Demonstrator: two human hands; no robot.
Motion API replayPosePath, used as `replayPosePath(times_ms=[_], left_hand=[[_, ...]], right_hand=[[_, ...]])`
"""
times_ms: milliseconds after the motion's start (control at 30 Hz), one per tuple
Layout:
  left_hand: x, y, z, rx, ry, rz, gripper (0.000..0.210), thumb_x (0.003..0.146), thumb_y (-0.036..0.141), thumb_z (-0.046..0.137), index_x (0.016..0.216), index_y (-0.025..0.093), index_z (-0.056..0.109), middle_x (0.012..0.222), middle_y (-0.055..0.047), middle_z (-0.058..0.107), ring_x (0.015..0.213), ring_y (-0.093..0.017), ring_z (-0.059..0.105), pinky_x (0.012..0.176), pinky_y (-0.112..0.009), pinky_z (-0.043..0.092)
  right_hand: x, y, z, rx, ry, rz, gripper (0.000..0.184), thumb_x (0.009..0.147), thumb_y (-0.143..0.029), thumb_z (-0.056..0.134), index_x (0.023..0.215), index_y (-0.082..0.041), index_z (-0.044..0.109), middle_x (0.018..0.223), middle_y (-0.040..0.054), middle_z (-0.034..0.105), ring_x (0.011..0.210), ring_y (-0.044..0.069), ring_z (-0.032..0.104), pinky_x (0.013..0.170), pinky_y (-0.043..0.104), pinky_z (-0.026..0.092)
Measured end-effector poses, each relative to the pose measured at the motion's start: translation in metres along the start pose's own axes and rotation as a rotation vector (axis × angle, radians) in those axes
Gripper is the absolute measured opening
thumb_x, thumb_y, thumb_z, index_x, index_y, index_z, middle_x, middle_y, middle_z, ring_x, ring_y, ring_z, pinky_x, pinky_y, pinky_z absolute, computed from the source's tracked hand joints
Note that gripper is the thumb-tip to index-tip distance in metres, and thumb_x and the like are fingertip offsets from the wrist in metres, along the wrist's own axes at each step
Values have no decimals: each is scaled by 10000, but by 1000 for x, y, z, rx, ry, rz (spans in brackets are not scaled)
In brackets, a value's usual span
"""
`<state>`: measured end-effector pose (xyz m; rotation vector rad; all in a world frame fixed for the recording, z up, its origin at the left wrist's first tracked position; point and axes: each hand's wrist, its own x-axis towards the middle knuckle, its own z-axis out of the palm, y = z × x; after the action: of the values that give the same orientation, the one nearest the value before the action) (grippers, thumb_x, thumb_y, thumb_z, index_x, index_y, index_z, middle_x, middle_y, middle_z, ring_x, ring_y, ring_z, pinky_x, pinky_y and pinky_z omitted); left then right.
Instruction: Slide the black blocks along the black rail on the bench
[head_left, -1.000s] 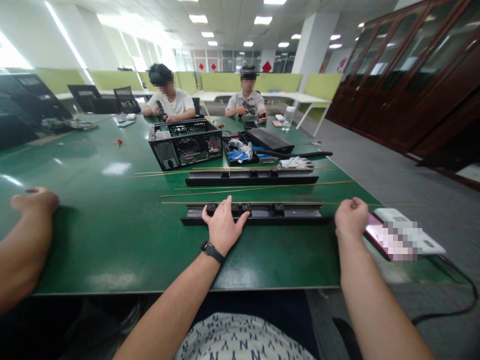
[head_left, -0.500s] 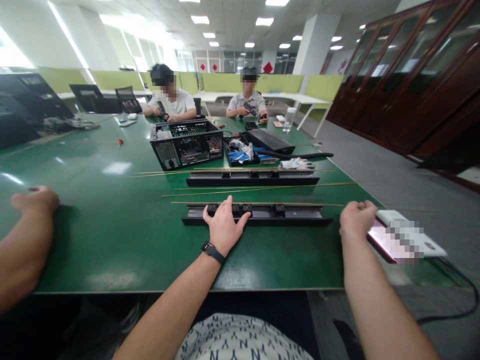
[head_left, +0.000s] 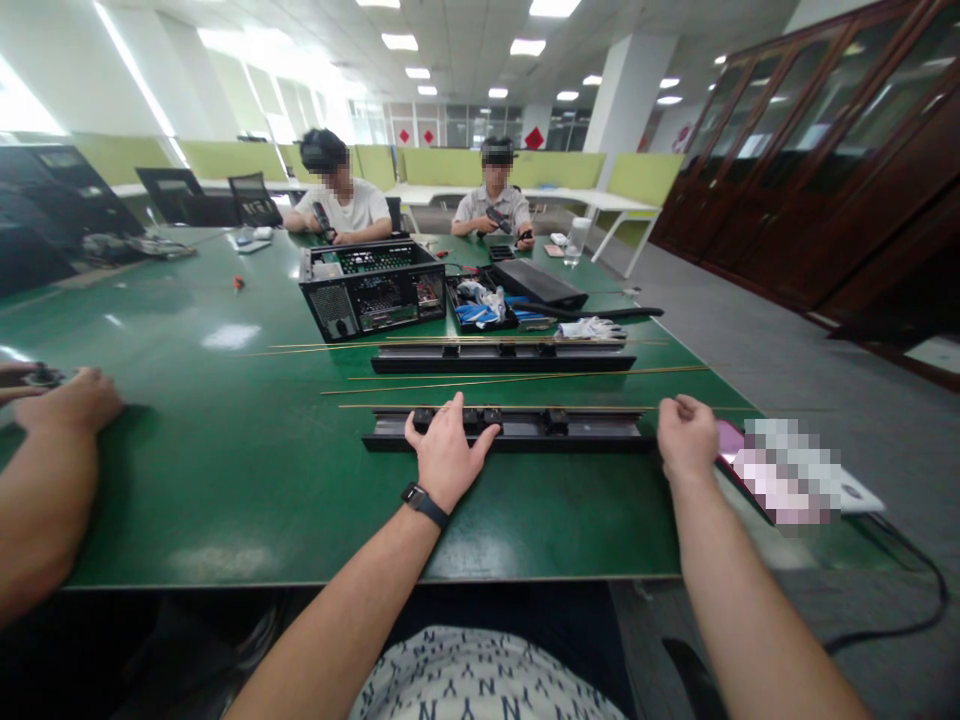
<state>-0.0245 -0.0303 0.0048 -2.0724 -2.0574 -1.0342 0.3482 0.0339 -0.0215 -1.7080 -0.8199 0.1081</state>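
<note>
My left hand, with a black watch on the wrist, presses on the nearer black rail. Its fingers span the dark blocks set in the channel, the thumb against one block. Another block sits farther right along the same rail. A thin brass-coloured rod runs along the rail's far side, passing by my left fingertips. Beyond the rail's right end, my right hand is closed in a pinch on this rod, part of which sticks out to the right.
Another black rail and more thin rods lie farther back. Behind them stand an opened computer case and a tray of gloves. A phone lies right. A co-worker's hands are at left; two people sit opposite.
My right hand has moved left, toward the rail's end. My left hand stays on the rail. At the left edge, the co-worker's other hand and a small metallic thing have come into view.
</note>
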Motion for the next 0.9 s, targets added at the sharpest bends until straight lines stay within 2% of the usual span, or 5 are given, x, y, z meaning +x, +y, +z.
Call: replayPosePath(times_ms=[233, 400, 633, 800, 900], left_hand=[[-1, -1, 1, 10, -17, -15, 677, 972, 610, 579, 1514, 211, 513, 1433, -183, 676, 1336, -353, 615, 1246, -642, 167], [-1, -1, 2, 7, -7, -10, 674, 971, 609, 584, 1508, 206, 519, 1414, -184, 689, 1318, -351, 627, 1243, -646, 166], [-1, -1, 2, -17, 18, 1, 668, 970, 601, 599, 1499, 201, 521, 1409, -176, 694, 1303, -335, 638, 1247, -646, 152], [0, -2, 0, -4, -8, -5, 693, 966, 621, 588, 1508, 197, 512, 1413, -183, 690, 1311, -345, 630, 1248, -645, 155], [0, -6, -2, 11, -2, -15, 705, 955, 627, 596, 1509, 199, 516, 1399, -180, 699, 1306, -352, 635, 1245, -647, 169]], right_hand=[[15, 1, -4, -42, 137, 72, 351, 882, -251, 551, 1212, -134, 572, 1040, 97, 654, 1003, 224, 634, 994, 356, 504], [19, -1, -8, -42, 190, 93, 339, 896, -208, 507, 1229, -146, 504, 1036, 90, 618, 1027, 224, 619, 1008, 353, 483], [20, 0, -7, -3, 179, 108, 350, 857, -228, 536, 1199, -187, 477, 1012, 36, 587, 1008, 189, 622, 1002, 335, 503], [12, -3, -5, 34, 138, 90, 379, 796, -274, 632, 1139, -196, 492, 1085, 81, 614, 983, 189, 625, 971, 324, 517], [8, -1, -3, 48, 109, 77, 419, 772, -323, 660, 1140, -205, 500, 1077, 60, 623, 966, 186, 630, 970, 344, 528]])
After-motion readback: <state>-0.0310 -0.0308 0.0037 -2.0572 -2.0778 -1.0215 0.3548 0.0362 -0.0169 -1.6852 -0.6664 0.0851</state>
